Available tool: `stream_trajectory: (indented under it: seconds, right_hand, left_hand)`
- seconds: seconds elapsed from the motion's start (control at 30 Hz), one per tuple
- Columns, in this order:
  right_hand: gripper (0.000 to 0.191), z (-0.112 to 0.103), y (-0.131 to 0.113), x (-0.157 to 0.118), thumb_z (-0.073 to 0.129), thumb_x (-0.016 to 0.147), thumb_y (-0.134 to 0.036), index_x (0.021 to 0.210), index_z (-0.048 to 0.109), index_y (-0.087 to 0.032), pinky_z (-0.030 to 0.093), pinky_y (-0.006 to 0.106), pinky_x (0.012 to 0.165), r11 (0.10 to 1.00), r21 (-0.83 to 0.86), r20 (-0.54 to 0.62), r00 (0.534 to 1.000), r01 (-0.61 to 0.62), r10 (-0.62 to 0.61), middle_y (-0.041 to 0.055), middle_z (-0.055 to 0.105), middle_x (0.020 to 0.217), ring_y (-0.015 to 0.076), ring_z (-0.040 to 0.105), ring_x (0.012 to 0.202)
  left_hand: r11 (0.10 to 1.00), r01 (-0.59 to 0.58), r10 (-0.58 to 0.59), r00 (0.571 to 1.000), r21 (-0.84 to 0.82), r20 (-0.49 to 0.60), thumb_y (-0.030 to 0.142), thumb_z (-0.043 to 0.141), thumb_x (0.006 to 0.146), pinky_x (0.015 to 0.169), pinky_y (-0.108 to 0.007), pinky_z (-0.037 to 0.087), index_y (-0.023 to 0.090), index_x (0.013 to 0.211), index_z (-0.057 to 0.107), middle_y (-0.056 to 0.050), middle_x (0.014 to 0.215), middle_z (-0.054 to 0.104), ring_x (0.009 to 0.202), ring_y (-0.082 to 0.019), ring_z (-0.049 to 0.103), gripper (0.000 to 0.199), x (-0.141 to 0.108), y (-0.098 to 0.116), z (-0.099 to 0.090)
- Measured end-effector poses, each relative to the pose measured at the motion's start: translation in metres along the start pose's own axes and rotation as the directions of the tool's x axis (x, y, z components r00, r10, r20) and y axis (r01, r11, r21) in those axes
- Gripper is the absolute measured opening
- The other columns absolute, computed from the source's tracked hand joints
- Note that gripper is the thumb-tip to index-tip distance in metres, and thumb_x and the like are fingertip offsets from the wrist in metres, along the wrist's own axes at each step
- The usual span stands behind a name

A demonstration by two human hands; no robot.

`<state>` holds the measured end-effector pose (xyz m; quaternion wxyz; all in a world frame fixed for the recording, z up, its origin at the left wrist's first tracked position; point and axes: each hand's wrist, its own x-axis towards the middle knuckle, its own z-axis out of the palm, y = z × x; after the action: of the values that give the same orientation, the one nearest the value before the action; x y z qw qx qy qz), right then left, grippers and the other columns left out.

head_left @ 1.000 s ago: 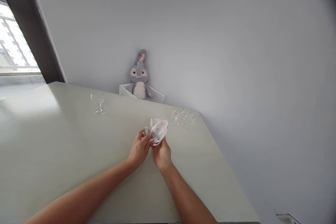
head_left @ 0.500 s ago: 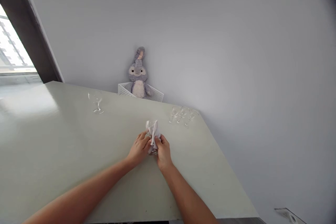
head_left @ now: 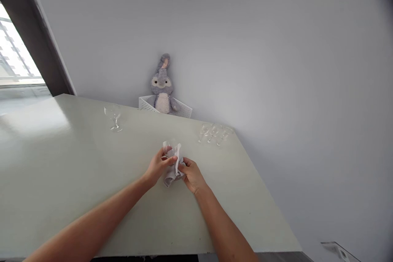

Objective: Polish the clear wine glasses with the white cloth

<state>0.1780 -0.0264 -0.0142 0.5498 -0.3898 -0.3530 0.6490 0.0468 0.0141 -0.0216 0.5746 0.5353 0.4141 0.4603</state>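
Observation:
A clear stemmed glass (head_left: 168, 147) is between my hands, tilted a little to the left, with a white cloth (head_left: 178, 156) bunched against its right side and round its lower part. My left hand (head_left: 158, 166) is closed round the bowl of the glass, thumb across its near side. Pinched in the fingers of my right hand (head_left: 190, 173) is the cloth, near the stem and foot. The cloth hides most of the stem.
On the pale tabletop (head_left: 129, 213), another stemmed glass (head_left: 115, 120) stands at the back left. Several small stemmed glasses (head_left: 211, 133) stand close together at the back right. Behind the table's far edge, a grey plush toy (head_left: 162, 94) sits in a white perforated basket (head_left: 184, 110).
My left hand has moved slightly up and left onto the bowl, and the glass now leans left. The cloth has shifted down around the foot, a fold hanging on the near side.

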Motion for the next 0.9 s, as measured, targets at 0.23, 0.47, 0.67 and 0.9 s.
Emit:
stream_trajectory:
  seconds: [0.23,0.47,0.67,0.9]
  right_hand:
    - [0.017,-0.01,-0.002,0.001,0.067,0.059,-0.027,0.073,0.064,-0.017,0.035,0.022,0.052,0.919,-0.371,-0.029,0.987,0.134,-0.156,-0.0033,0.054,0.06,0.0098,0.044,0.053]
    - [0.015,-0.016,-0.003,0.004,0.064,0.059,-0.024,0.074,0.063,-0.018,0.038,0.023,0.054,0.933,-0.334,-0.112,0.977,0.135,-0.182,-0.0025,0.058,0.062,0.012,0.048,0.055]
    - [0.02,-0.03,-0.008,0.007,0.064,0.062,-0.026,0.081,0.062,-0.019,0.041,0.025,0.057,0.945,-0.301,-0.232,0.951,0.13,-0.204,-0.0011,0.061,0.069,0.0141,0.053,0.06]
    - [0.03,-0.009,0.003,0.0,0.057,0.072,-0.03,0.101,0.059,-0.023,0.04,0.032,0.08,0.646,-0.693,0.011,0.901,0.32,-0.434,0.0049,0.058,0.101,0.0209,0.052,0.092]
  left_hand:
    - [0.981,-0.164,0.165,0.986,0.102,-0.001,0.038,0.067,0.064,0.094,-0.038,0.036,0.019,0.112,0.047,-0.011,0.119,0.053,0.113,-0.024,0.046,0.055,-0.002,0.006,-0.002]
    - [0.929,-0.268,0.282,0.959,0.255,-0.021,0.04,0.064,0.066,0.09,-0.037,0.037,0.023,0.111,0.049,-0.007,0.122,0.05,0.107,-0.022,0.049,0.05,-0.007,0.015,-0.002]
    - [0.979,-0.181,0.184,0.982,0.092,-0.031,0.039,0.065,0.067,0.067,-0.029,0.045,0.024,0.115,0.037,-0.007,0.101,0.06,0.076,-0.014,0.056,0.058,-0.003,0.017,-0.005]
    - [0.969,-0.171,0.15,0.981,-0.181,-0.122,0.032,0.065,0.068,0.067,-0.027,0.046,0.025,0.111,0.03,-0.001,0.083,0.062,0.079,-0.015,0.06,0.055,-0.006,0.016,0.001]
